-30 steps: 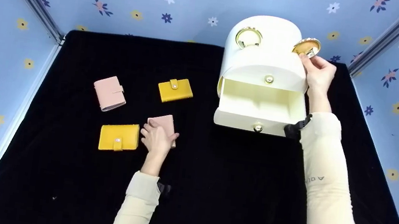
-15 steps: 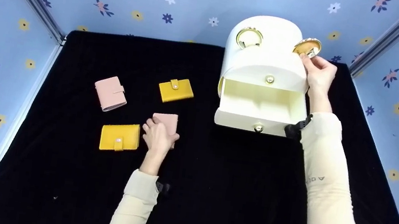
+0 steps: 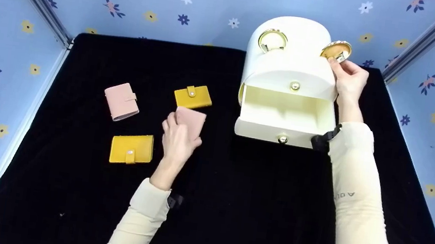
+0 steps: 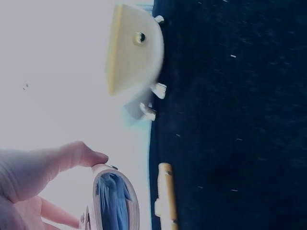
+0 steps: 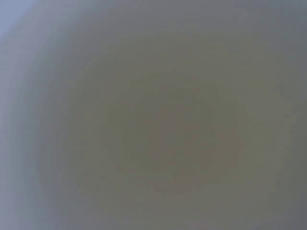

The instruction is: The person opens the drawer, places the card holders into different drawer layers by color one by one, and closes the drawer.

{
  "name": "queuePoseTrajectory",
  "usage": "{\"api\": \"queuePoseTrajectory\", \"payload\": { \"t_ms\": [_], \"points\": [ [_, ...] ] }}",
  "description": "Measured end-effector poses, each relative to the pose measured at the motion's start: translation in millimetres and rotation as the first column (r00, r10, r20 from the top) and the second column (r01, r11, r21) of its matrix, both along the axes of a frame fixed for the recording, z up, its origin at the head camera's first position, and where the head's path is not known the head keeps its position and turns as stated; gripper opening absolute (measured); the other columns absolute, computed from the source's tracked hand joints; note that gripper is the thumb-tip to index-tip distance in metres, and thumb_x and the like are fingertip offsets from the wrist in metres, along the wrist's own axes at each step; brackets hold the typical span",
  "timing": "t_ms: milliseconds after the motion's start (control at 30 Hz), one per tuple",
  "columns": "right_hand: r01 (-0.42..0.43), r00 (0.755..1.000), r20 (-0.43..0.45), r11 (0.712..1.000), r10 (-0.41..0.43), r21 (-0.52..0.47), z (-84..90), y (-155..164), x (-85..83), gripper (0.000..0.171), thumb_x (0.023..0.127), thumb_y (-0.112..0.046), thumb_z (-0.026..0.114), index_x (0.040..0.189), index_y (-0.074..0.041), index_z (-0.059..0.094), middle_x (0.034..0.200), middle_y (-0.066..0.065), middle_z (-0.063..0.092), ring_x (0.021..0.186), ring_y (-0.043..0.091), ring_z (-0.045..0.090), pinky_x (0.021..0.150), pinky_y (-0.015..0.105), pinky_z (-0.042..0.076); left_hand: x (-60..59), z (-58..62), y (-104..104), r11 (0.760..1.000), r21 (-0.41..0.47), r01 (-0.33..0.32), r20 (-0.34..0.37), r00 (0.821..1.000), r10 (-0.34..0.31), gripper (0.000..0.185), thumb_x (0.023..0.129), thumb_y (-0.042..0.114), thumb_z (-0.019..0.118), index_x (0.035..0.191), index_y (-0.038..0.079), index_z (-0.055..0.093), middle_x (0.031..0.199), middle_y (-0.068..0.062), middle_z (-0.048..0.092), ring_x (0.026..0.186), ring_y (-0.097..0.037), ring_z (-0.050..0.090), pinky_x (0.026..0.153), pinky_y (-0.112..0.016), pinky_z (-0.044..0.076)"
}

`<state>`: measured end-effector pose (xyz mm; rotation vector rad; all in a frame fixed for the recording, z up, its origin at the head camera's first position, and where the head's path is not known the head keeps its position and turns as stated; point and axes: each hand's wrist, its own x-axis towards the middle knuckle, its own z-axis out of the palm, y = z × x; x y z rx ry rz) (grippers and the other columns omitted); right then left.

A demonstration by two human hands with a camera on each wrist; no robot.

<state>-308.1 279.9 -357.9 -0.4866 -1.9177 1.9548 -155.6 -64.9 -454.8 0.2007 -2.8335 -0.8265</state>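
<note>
My left hand (image 3: 177, 142) grips a pink card wallet (image 3: 193, 119), thumb on one edge and fingers on the other. Clear sleeves show inside this wallet (image 4: 113, 201) in the left wrist view. At the back right stands a white cabinet (image 3: 293, 60) with a rounded top, its lower drawer (image 3: 258, 130) pulled out. Two gold-rimmed round pieces rise from its top. With thumb and fingers my right hand (image 3: 350, 80) pinches the right round piece (image 3: 335, 50). The right wrist view is only a blur.
On the black cloth (image 3: 231, 208) lie another pink wallet (image 3: 121, 101), a yellow wallet (image 3: 132, 148) at the front left, and a second yellow wallet (image 3: 194, 97) just beyond my left hand. Flowered blue walls (image 3: 215, 8) enclose the back and sides.
My left hand has gripped the pink card wallet and carried it up and away from me, slightly right, close to the far yellow wallet. The right hand keeps its place on the round piece.
</note>
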Motion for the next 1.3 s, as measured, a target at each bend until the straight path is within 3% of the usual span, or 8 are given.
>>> {"api": "queuePoseTrajectory", "payload": {
  "t_ms": [267, 633, 867, 1067, 1300],
  "points": [
    [0.012, 1.000, 0.003, 1.000, -0.012, 0.023, -0.3, 0.7, 0.8, 0.013, 0.067, -0.014, 0.077, 0.076, -0.007, 0.072, 0.067, -0.001, 0.063, 0.061, 0.010, 0.056, 0.060, 0.020, 0.044, 1.2, 31.2, 14.6, 0.994, -0.058, 0.091, -0.052, 0.994, -0.094, 0.089, 0.063, 0.021, 0.076, 0.132, -0.009, 0.030, 0.127, -0.024, 0.036, 0.113, -0.035, 0.035, 0.076, -0.045, 0.046],
    [0.005, 1.000, -0.010, 1.000, -0.004, 0.007, -1.6, 1.6, 1.2, 0.013, 0.066, -0.013, 0.078, 0.075, -0.007, 0.072, 0.066, -0.001, 0.063, 0.061, 0.010, 0.056, 0.061, 0.020, 0.044, -6.5, 70.0, 37.7, 0.964, -0.156, 0.214, -0.106, 0.967, -0.232, 0.090, 0.063, 0.023, 0.076, 0.133, -0.008, 0.029, 0.130, -0.022, 0.035, 0.117, -0.035, 0.033, 0.087, -0.042, 0.041],
    [0.003, 1.000, -0.006, 1.000, -0.003, 0.013, -0.9, 1.4, 1.4, 0.014, 0.066, -0.014, 0.078, 0.076, -0.006, 0.072, 0.066, -0.001, 0.062, 0.061, 0.010, 0.056, 0.061, 0.021, 0.044, -16.1, 90.2, 53.1, 0.932, -0.190, 0.307, -0.133, 0.933, -0.335, 0.089, 0.064, 0.022, 0.076, 0.133, -0.007, 0.029, 0.130, -0.020, 0.035, 0.116, -0.033, 0.034, 0.089, -0.041, 0.040],
    [0.000, 1.000, -0.010, 1.000, 0.000, 0.014, -1.6, 1.2, 0.3, 0.016, 0.067, -0.013, 0.077, 0.079, -0.004, 0.071, 0.065, -0.001, 0.062, 0.060, 0.010, 0.055, 0.061, 0.021, 0.044, -27.2, 101.4, 65.3, 0.881, -0.242, 0.407, -0.111, 0.890, -0.442, 0.089, 0.064, 0.022, 0.076, 0.133, -0.006, 0.028, 0.131, -0.020, 0.033, 0.116, -0.032, 0.033, 0.091, -0.037, 0.037],
    [-0.008, 1.000, 0.004, 1.000, 0.008, 0.000, -0.8, 1.1, 0.0, 0.016, 0.066, -0.015, 0.078, 0.077, -0.005, 0.072, 0.066, 0.000, 0.062, 0.060, 0.010, 0.055, 0.061, 0.021, 0.043, -39.6, 111.2, 79.6, 0.851, -0.229, 0.472, -0.100, 0.858, -0.503, 0.090, 0.065, 0.024, 0.075, 0.135, -0.005, 0.026, 0.133, -0.016, 0.033, 0.117, -0.029, 0.032, 0.092, -0.035, 0.037]
  ]
}}
